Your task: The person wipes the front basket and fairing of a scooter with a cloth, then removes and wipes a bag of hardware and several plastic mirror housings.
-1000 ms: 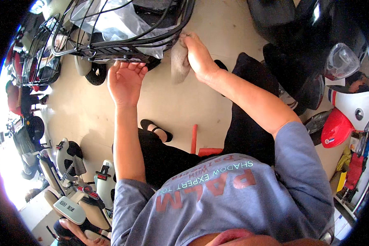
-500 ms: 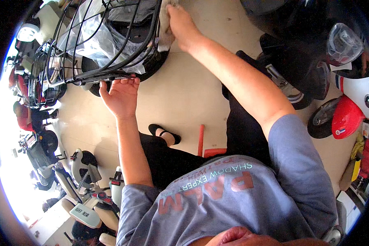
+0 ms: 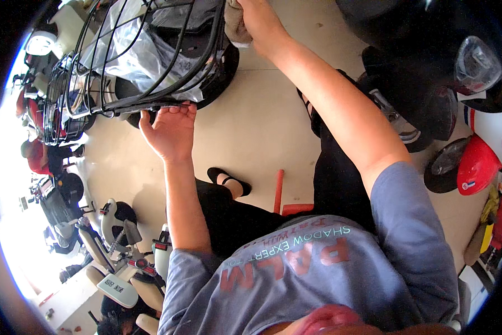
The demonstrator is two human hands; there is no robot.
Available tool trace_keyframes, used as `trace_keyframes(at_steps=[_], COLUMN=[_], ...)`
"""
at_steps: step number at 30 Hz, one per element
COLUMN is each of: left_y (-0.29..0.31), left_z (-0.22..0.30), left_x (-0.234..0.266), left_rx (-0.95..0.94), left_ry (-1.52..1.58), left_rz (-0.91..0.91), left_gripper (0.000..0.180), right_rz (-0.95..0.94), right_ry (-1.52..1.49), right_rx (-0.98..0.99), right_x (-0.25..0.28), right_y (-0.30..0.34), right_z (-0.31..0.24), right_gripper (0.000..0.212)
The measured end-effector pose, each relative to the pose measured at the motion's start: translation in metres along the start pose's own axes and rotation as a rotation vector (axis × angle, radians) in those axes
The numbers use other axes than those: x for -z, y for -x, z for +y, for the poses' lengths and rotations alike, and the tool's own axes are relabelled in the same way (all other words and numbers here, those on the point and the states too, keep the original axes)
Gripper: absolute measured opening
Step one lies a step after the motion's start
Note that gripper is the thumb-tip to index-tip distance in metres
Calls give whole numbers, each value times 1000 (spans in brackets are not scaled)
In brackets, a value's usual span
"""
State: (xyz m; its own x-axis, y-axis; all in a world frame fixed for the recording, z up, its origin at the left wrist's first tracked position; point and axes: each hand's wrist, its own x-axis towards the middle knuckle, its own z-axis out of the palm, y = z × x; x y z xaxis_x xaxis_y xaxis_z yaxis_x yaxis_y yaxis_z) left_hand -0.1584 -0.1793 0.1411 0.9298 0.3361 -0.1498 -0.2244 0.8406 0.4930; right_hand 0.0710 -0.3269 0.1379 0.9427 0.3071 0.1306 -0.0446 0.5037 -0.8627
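A black wire basket (image 3: 179, 47) fills the upper left, with crumpled clear plastic (image 3: 129, 53) showing through its bars. Under its near edge, my left hand (image 3: 170, 133) has its palm turned up and its fingers hooked against the rim, the thumb standing apart. My right hand (image 3: 261, 25) is at the top, just right of the basket, closed on a greyish-brown cloth (image 3: 236, 23). The cloth hangs beside the basket's right side; its upper part runs out of the picture. Behind the bars, a dark rounded part (image 3: 224, 72) lies partly hidden.
Several scooters and bikes stand along the left, among them one with a pale display (image 3: 117, 290). A person in a red top (image 3: 37, 157) is at the far left. A red and white vehicle (image 3: 478, 164) and dark vehicles stand at right. A red stool (image 3: 295, 209) is under me.
My right hand and the cloth have moved slightly up and right, away from the basket's side. My left hand stays at the rim. The whole view has shifted a little.
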Motion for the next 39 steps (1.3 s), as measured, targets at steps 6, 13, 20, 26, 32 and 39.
trace_keyframes(at_steps=[6,13,20,26,32,39], left_y=[0,2,1,2,2,3], left_z=[3,3,4,7,6,6], left_x=[13,10,10,19,15,11], left_rx=[16,2,8,20,12,16], left_ry=[-9,9,5,18,16,34], left_rz=[-82,-22,-48,-69,-18,-11], left_gripper=[49,48,50,50,50,49], right_rz=[59,-77,-163,-270,-353,-219], right_ry=[347,265,54,351,635,734], right_rx=[292,-5,291,204,387,504], right_x=[-15,-3,-7,-7,2,3], right_y=[47,100,27,110,101,76], right_z=[-1,-19,-35,-46,-77,-61], right_gripper=[31,34,33,26,22,24])
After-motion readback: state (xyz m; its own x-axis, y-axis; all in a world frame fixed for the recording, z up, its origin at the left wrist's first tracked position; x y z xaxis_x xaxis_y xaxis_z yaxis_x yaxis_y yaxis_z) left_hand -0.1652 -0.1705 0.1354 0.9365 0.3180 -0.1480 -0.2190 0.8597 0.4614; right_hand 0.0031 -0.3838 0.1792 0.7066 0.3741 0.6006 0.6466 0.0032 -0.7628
